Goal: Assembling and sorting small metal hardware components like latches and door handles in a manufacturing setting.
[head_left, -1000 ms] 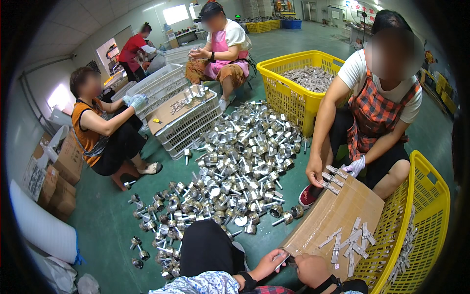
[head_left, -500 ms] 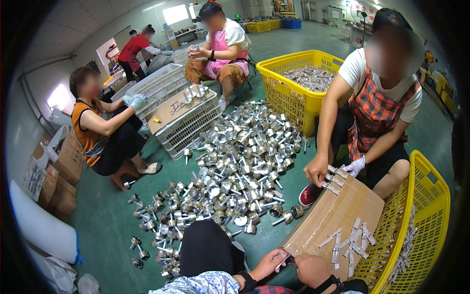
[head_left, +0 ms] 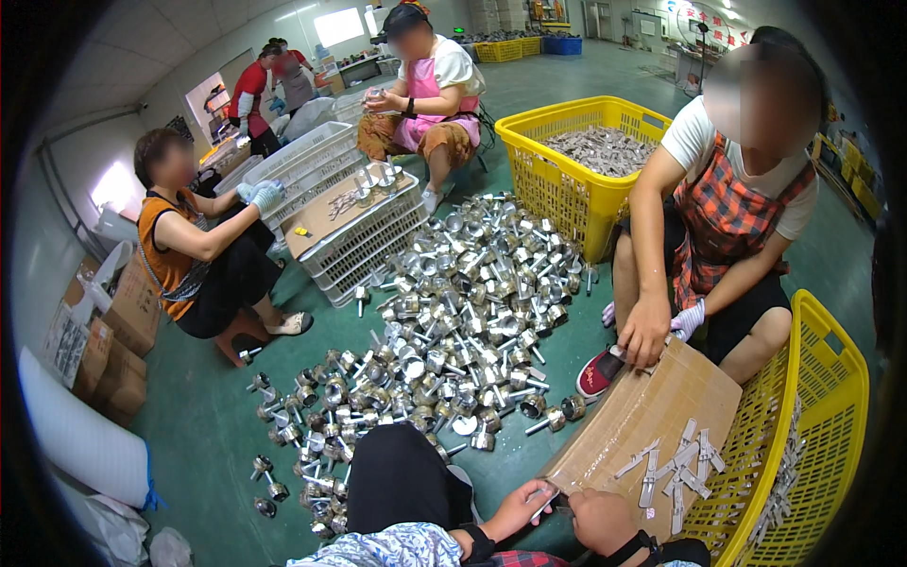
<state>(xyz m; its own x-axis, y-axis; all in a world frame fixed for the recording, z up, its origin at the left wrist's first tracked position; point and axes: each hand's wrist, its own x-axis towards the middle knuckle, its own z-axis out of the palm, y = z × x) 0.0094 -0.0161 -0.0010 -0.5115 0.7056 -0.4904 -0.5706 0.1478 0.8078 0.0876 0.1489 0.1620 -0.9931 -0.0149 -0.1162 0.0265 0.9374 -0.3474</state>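
Both my hands are low in the picture, by the near corner of a brown cardboard box (head_left: 614,425). My left hand (head_left: 513,510) is closed around a small flat silver metal part (head_left: 543,490), its fingers wrapped on the part. My right hand (head_left: 603,522) meets it from the right, fingertips pinched at the end of the part; what lies between them is mostly hidden. On the box, right of my hands, lie several loose flat metal strips (head_left: 682,465). Across the box a co-worker's bare hand (head_left: 644,329) presses at the far edge, beside their gloved hand (head_left: 688,321).
A large heap of metal cups with stems (head_left: 463,312) covers the green floor ahead. Yellow baskets stand at the right (head_left: 831,378) and farther off (head_left: 586,180), both holding metal strips. White crates (head_left: 364,246) and co-workers sit beyond the heap. A white foam roll (head_left: 85,435) lies left.
The co-worker's bare hand shifts right and down over the strips at the box's far edge. In the background, a person in red straightens and another comes into sight. My hands stay put.
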